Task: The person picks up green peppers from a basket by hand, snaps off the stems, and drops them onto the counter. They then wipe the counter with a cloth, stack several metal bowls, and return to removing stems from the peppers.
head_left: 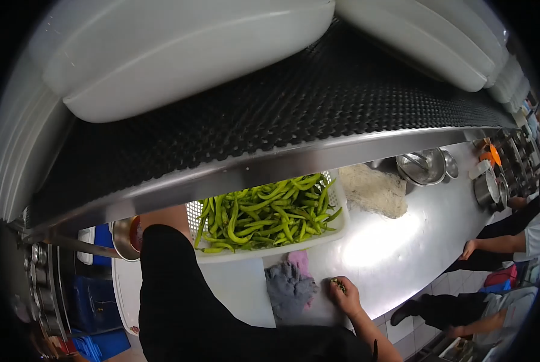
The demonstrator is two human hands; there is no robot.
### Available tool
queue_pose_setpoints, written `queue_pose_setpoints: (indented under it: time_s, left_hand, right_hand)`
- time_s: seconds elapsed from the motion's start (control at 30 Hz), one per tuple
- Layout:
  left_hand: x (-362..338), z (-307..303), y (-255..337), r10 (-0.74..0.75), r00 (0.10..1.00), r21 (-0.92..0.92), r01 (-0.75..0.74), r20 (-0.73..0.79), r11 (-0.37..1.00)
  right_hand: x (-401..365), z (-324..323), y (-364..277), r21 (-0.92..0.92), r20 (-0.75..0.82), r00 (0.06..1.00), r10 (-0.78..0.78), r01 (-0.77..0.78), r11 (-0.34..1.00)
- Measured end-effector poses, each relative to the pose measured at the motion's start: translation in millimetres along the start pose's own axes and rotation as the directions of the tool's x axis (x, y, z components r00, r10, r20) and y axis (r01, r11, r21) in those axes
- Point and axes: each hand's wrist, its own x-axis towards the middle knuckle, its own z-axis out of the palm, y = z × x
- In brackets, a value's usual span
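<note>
One basket point(270, 251) of peppers point(264, 217) mid-table; R hand point(345, 295) curled tight on green bits point(339, 283) by rags point(291, 286), best kept cupped low so none scatter; L hand point(164, 216) at basket's edge, grip can't tell.

Steel counter point(403, 253) – white basket point(270, 252) of green beans point(264, 214), grey-pink rag point(291, 283), pale heap point(375, 190), metal bowls point(424, 166)

Glossy steel counter point(403, 253), white plastic basket point(270, 251), crumpled cloth point(291, 286) — matt, nubbly black shelf mat point(318, 102).
</note>
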Motion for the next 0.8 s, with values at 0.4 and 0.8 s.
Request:
queue_pose_setpoints:
  time_s: [0.4, 0.8]
  left_hand:
    - [-88, 33, 39, 0.26, 0.952, 0.139, -0.283, 0.159, 0.949]
    - [-353, 56, -84, -0.499, 0.546, 0.566, -0.814, 0.673, -0.128]
  right_hand:
    - [1, -8, -9, 0.025, 0.04, 0.999, -0.001, 0.0, 1.0]
    - [15, -19, -1, 0.318, 0.259, 0.961, -0.1, 0.013, 0.948]
